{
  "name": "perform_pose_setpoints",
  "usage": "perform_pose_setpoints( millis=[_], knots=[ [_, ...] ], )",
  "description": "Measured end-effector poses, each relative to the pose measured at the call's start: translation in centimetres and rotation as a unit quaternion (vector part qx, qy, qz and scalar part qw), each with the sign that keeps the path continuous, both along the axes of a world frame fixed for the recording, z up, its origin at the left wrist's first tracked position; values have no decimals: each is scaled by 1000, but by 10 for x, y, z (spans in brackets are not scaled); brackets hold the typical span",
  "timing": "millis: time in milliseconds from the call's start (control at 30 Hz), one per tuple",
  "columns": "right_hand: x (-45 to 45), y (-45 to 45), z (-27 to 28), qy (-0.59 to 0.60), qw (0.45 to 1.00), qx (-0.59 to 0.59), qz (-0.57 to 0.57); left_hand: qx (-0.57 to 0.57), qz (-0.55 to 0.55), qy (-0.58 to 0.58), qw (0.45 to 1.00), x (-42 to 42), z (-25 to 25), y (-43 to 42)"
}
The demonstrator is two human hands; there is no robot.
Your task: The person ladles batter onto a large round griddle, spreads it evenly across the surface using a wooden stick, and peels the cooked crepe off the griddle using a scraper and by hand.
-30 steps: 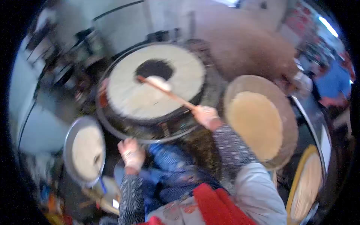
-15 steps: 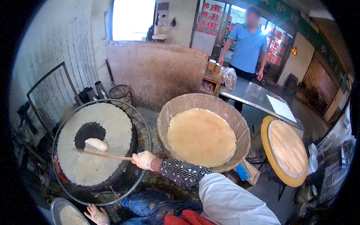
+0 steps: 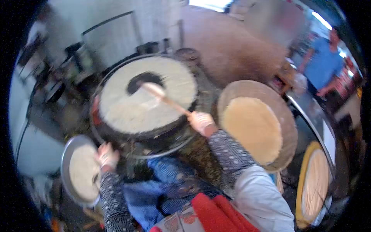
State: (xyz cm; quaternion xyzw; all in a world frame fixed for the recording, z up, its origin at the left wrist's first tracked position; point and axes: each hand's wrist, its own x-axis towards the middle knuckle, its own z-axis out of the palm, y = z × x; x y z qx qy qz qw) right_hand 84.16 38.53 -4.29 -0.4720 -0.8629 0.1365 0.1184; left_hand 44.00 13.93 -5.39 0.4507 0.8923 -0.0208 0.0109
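My right hand (image 3: 201, 122), in a pale glove, is closed around the handle of a long wooden stick (image 3: 176, 105). The stick's far part reaches over a large round griddle coated with pale batter (image 3: 177, 83). A whitish lump (image 3: 153, 89) lies along the stick there, beside a dark bare patch (image 3: 135, 83) near the griddle's middle; blur hides whether they touch. Beside the right rim of a metal basin (image 3: 66, 170) of pale batter is my left hand (image 3: 108, 155), also gloved, its blurred fingers seemingly apart and holding nothing I can see.
To the right of the griddle stands a wide lined basket (image 3: 288, 135) holding a stack of round tan flatbreads (image 3: 251, 127). Farther right are a yellow round board (image 3: 303, 185) with folded sheets and a metal table (image 3: 305, 106). A person in blue (image 3: 322, 63) stands behind it.
The view has swung left and down, showing more of the basin. My right hand still grips the stick, whose far end and the lump now lie nearer the dark patch. My left hand is beside the basin's rim.
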Motion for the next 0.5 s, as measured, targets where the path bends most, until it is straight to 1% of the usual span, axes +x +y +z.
perform_pose_setpoints(
  millis=[33,67,100,133,167,233,267,300,333,367,400,433,467,500],
  knots=[
    [-7,-11,18,-18,1000,1,-15,126,-47,30,990,14,-11,3],
    [-2,-12,11,-18,999,23,16,186,-94,7,978,57,15,5],
    [-1,-9,-1,-64,998,6,9,174,-122,-22,977,92,27,6],
    [0,-3,-6,-95,995,-15,-14,195,-161,-31,967,120,19,4],
    [5,1,-14,-128,990,-38,-41,214,-205,-42,954,147,0,0],
    [16,23,-32,-95,993,17,-69,129,-225,-3,966,188,-39,-6],
    [12,21,-14,-83,995,-17,-47,145,-225,30,963,200,-39,-9],
    [8,10,-4,-55,998,19,11,130,-212,29,968,202,-36,-11],
    [10,5,-11,-75,981,169,53,140,-185,-49,971,203,-20,-7],
    [14,-7,4,-43,978,179,94,124,-184,-65,973,198,-14,-6],
    [15,-16,12,-58,988,99,102,94,-192,-52,975,202,-2,-7],
    [11,-15,0,-128,981,55,137,106,-180,-66,976,192,-32,-6],
    [9,-19,-10,-82,989,-25,117,102,-183,-20,978,178,-66,-11],
    [8,-14,-27,-90,993,-47,68,91,-174,31,980,169,-84,-13]
  ],
)
